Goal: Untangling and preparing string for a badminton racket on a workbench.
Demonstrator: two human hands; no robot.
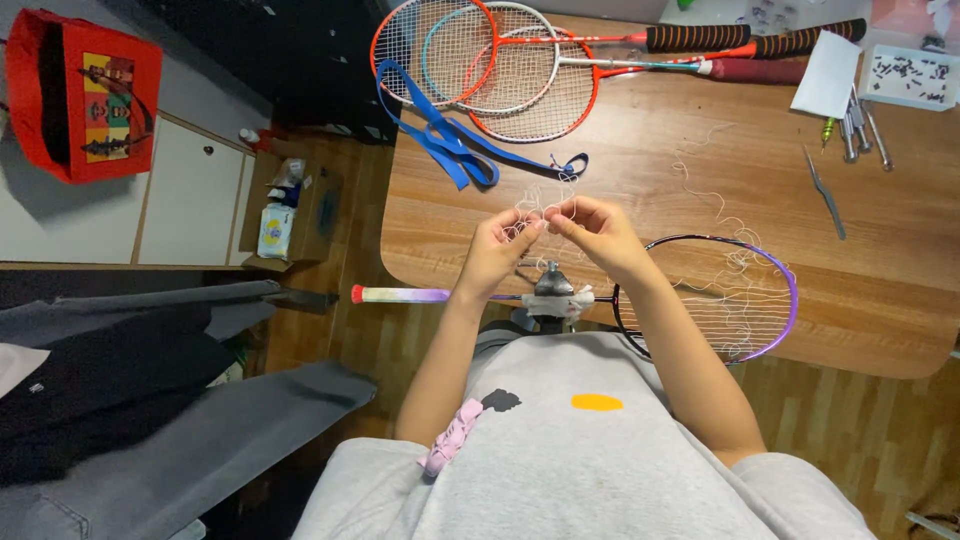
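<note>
String was pinched between both hands above the counter edge. Left hand and right hand met fingertip to fingertip, forearms angled inward, each grip pressed together on it.

Table: glossy wood-grain top. String: thin white cord (curly). Racket frame: glossy purple-black. Sweatshirt: matt grey cloth.

left hand, right hand, fingertips meeting (pinched)

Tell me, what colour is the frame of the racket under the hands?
The racket frame is black turning purple on its far side, seen best in the head view.
</note>
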